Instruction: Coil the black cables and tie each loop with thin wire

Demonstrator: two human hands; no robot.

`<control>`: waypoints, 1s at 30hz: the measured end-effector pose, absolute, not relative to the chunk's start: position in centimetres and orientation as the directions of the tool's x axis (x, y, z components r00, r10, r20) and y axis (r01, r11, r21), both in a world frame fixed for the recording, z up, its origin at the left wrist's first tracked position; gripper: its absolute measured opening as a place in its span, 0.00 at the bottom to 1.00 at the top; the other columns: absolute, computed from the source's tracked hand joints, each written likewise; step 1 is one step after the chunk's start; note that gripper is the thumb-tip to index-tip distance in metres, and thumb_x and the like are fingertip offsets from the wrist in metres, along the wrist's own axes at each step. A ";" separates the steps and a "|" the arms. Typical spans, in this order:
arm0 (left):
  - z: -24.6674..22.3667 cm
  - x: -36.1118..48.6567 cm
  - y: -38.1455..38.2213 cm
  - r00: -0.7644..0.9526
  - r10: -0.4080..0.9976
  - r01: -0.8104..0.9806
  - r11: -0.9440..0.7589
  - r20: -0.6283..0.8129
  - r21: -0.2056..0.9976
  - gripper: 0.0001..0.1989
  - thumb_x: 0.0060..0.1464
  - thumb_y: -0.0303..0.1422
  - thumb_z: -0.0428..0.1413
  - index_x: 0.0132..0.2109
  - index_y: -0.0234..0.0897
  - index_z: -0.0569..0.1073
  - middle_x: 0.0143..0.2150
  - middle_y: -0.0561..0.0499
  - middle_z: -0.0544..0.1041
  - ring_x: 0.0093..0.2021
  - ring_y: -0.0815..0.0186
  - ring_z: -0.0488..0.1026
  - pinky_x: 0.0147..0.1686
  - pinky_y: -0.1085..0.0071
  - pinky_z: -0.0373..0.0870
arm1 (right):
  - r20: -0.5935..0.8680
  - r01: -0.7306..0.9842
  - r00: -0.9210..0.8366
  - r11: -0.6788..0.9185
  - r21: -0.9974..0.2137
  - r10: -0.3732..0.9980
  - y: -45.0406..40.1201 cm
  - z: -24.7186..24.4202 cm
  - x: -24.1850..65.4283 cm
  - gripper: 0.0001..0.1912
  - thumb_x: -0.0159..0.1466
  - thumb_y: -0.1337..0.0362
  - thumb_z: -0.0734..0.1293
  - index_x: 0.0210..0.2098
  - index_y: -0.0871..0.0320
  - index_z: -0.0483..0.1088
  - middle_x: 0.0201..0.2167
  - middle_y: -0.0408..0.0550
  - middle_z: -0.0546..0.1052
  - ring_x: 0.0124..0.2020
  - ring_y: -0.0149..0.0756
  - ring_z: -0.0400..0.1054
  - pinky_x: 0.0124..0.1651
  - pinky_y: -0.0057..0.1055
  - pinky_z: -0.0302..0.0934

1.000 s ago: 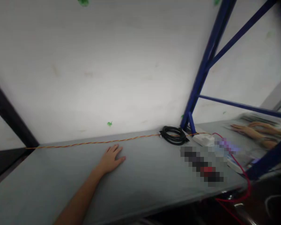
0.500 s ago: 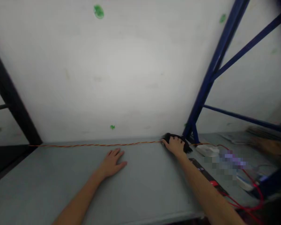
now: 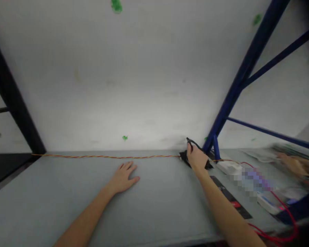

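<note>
My left hand lies flat on the grey surface with its fingers spread, just in front of a thin twisted red and yellow wire. That wire runs along the back of the surface by the wall. At the right, beside the foot of the blue post, my right hand pinches a limp black cloth. One edge of the cloth is raised above my fingers, while the rest lies on the surface over the wire. My hand hides part of the cloth.
A blue metal frame slants up at the right, and a dark post stands at the left. By my right forearm lie a black and red flat strip, a white device and a red cable.
My right hand, flat on the black cloth before, has closed and turned, lifting one edge of it. My left hand stays in place. The camera view has tilted slightly.
</note>
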State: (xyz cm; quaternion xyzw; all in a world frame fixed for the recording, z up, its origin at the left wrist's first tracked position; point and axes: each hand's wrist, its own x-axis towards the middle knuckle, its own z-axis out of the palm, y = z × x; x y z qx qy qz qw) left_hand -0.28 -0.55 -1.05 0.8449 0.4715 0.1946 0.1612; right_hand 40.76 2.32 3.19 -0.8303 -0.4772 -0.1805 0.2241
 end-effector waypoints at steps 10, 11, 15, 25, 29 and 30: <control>0.4 0.1 0.0 0.256 0.938 0.350 -0.314 0.233 0.882 0.37 0.63 0.59 0.50 0.64 0.36 0.74 0.63 0.37 0.77 0.58 0.51 0.77 0.62 0.52 0.71 | 0.709 0.910 -0.207 0.399 -0.113 0.674 -2.1 1.7 24.5 0.23 0.76 0.49 0.60 0.32 0.56 0.74 0.27 0.50 0.77 0.30 0.38 0.72 0.36 0.31 0.57; 0.7 0.1 0.0 0.243 0.945 0.297 -0.289 0.221 0.910 0.37 0.64 0.60 0.48 0.64 0.34 0.73 0.61 0.36 0.78 0.54 0.52 0.79 0.56 0.54 0.75 | 0.688 0.884 -0.269 0.457 -0.101 0.674 -2.5 1.2 23.4 0.23 0.76 0.50 0.60 0.32 0.56 0.74 0.28 0.51 0.77 0.31 0.38 0.72 0.36 0.32 0.58; 1.4 0.2 0.0 0.219 0.960 0.126 -0.204 0.174 0.971 0.37 0.60 0.60 0.52 0.54 0.29 0.79 0.49 0.34 0.83 0.43 0.54 0.82 0.43 0.58 0.79 | 0.605 0.808 -0.442 0.587 -0.051 0.662 -4.1 -0.2 21.2 0.22 0.76 0.50 0.60 0.33 0.56 0.75 0.29 0.52 0.78 0.32 0.41 0.73 0.38 0.34 0.61; 1.0 0.0 0.3 0.229 0.971 0.193 -0.107 0.062 0.975 0.23 0.53 0.51 0.62 0.36 0.32 0.80 0.29 0.48 0.79 0.24 0.67 0.71 0.22 0.71 0.65 | 0.448 0.735 -0.528 0.653 -0.184 0.721 -5.7 -0.7 21.9 0.18 0.76 0.54 0.60 0.37 0.56 0.74 0.33 0.51 0.80 0.33 0.41 0.73 0.37 0.35 0.61; 1.3 -0.1 0.1 0.277 0.960 0.336 -0.145 0.049 0.931 0.24 0.53 0.53 0.62 0.37 0.32 0.82 0.24 0.52 0.75 0.19 0.70 0.63 0.20 0.72 0.57 | 0.429 0.690 -0.503 0.648 -0.323 0.750 -5.6 -0.3 21.9 0.15 0.73 0.56 0.65 0.33 0.55 0.75 0.30 0.48 0.79 0.32 0.38 0.72 0.37 0.33 0.59; 1.3 -0.1 0.0 0.294 0.955 0.365 -0.160 0.049 0.917 0.24 0.53 0.53 0.63 0.37 0.33 0.82 0.23 0.53 0.75 0.20 0.70 0.63 0.20 0.72 0.57 | 0.417 0.680 -0.488 0.634 -0.368 0.766 -5.7 -0.2 21.9 0.14 0.73 0.57 0.66 0.33 0.56 0.75 0.29 0.47 0.79 0.30 0.37 0.71 0.36 0.32 0.58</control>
